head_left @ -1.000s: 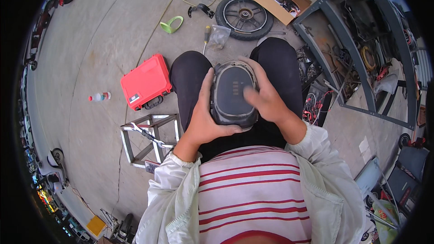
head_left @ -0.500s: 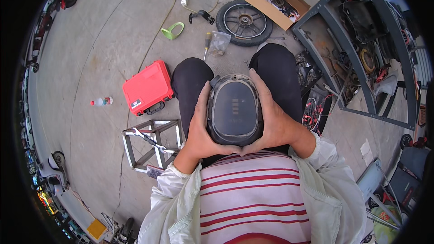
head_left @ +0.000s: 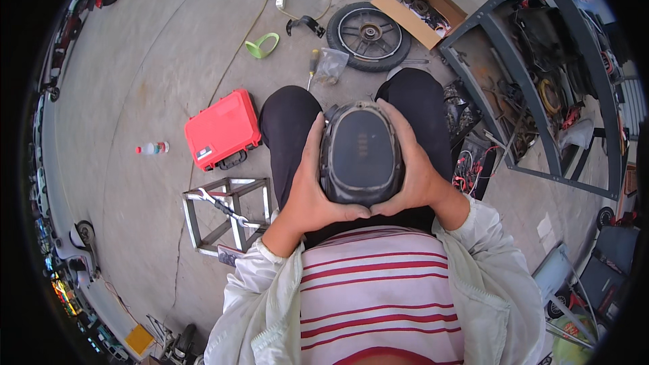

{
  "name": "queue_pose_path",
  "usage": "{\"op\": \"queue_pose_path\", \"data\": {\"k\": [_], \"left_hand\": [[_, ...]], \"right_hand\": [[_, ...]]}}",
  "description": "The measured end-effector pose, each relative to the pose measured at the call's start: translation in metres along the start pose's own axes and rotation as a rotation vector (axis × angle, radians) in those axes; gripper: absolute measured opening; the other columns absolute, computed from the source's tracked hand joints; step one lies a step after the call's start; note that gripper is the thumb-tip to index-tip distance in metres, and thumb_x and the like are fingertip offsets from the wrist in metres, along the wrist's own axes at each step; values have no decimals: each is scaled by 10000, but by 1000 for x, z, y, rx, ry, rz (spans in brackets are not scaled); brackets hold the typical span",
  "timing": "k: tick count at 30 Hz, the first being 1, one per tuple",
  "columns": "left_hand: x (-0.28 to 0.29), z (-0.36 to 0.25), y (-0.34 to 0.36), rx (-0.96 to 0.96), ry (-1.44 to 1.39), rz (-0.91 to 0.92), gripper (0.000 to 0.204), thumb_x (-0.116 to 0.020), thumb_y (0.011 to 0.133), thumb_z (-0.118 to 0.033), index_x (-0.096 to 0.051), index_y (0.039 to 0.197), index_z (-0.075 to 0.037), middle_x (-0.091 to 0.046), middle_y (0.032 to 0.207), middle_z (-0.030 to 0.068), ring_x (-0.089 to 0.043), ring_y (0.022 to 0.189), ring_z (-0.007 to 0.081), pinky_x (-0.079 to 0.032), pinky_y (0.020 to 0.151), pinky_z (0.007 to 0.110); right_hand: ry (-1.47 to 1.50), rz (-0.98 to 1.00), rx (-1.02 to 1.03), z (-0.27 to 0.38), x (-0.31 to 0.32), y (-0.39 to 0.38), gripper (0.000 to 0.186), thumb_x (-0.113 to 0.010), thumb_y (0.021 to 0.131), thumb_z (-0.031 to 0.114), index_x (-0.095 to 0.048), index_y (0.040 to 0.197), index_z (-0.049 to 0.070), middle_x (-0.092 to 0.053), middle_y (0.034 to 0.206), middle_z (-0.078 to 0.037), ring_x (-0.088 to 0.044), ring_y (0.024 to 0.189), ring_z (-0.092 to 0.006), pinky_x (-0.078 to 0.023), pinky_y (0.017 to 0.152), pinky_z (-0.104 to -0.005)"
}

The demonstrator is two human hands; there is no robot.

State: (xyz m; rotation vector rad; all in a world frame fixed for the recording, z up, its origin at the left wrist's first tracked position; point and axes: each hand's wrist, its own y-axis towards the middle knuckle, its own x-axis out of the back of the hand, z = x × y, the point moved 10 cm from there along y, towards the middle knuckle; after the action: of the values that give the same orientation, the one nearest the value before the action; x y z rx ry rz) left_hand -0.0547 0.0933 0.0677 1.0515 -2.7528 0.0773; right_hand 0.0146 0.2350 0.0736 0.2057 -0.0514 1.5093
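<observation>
A bulky, dark grey, oval-faced casing (head_left: 365,152) is held up over the lap, between two knees in black trousers (head_left: 291,115). The left grip (head_left: 305,192) is clamped on its left side and the right grip (head_left: 420,176) on its right, thumbs near each other at the lower edge.

The likeliest mishap is a drop: the casing's sides are rounded and look dusty, so uneven pressure could let it slide or twist out. It might then strike the knees or the grey concrete floor (head_left: 145,223), cracking its rim. Tilting it too far could have the same result.

Counted: one casing, two grips. On the floor lie one red hard-shell case (head_left: 222,128), one clear bottle with a red cap (head_left: 153,149), one black-tyred spoked wheel (head_left: 370,32), one yellow-handled screwdriver (head_left: 314,61), one clear plastic bag (head_left: 331,64), one bright green ring-shaped piece (head_left: 262,45) and one open brown cardboard box (head_left: 407,21). Parts inside the box are too jumbled to count.
</observation>
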Motion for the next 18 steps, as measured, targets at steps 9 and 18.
{"op": "queue_pose_path", "data": {"k": [9,18], "left_hand": [[-3,2,4,-27,-294,66,1296,-997,602,-349,-258,1595,34,-360,1580,195,-395,1457,285,-316,1192,401],[-2,4,5,-70,-413,128,1248,-988,625,-242,-256,1598,31,-336,1601,194,-328,1503,289,-246,1229,406]], "right_hand": [[104,-50,71,-3,16,4,1526,-1005,453,378,-100,1607,-41,-339,1582,-213,-347,1481,-296,-243,1223,-382],[-88,-41,57,6,15,2,1594,-1022,404,397,-75,1610,-40,-339,1577,-218,-373,1464,-309,-267,1213,-392]]}}
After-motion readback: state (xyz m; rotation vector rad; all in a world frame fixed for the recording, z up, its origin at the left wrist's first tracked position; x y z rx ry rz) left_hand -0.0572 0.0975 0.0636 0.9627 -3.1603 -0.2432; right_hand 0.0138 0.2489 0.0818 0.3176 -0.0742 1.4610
